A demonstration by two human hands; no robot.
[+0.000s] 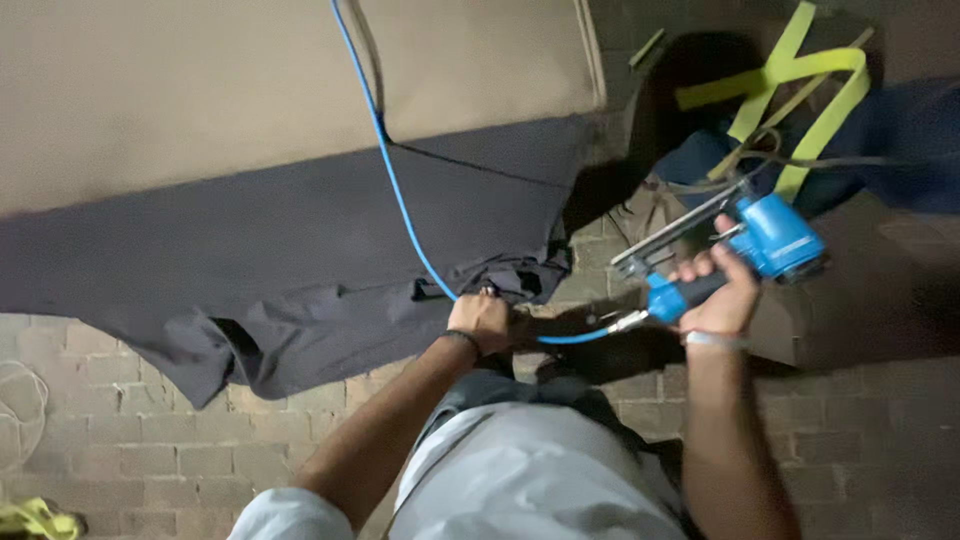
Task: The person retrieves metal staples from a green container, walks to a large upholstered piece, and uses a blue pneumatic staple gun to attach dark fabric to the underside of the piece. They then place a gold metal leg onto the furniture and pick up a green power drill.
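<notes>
The right hand point(718, 290) wraps its fingers tight around the dark grip of a blue pneumatic staple gun point(745, 250), whose metal magazine juts out beyond the knuckles. The left hand point(483, 320) pinches a bunched edge of dark fabric point(300, 260), fingers curled shut on it. A blue air hose point(395, 180) runs from the gun's base, passing just beside the left fingertips.

Brick floor point(140, 440) (grey) bears yellow straps point(800, 80).

matt dark cloth point(300, 270), glossy blue plastic stapler point(770, 240) with bare metal magazine point(670, 237), rough brick floor point(150, 440)
</notes>
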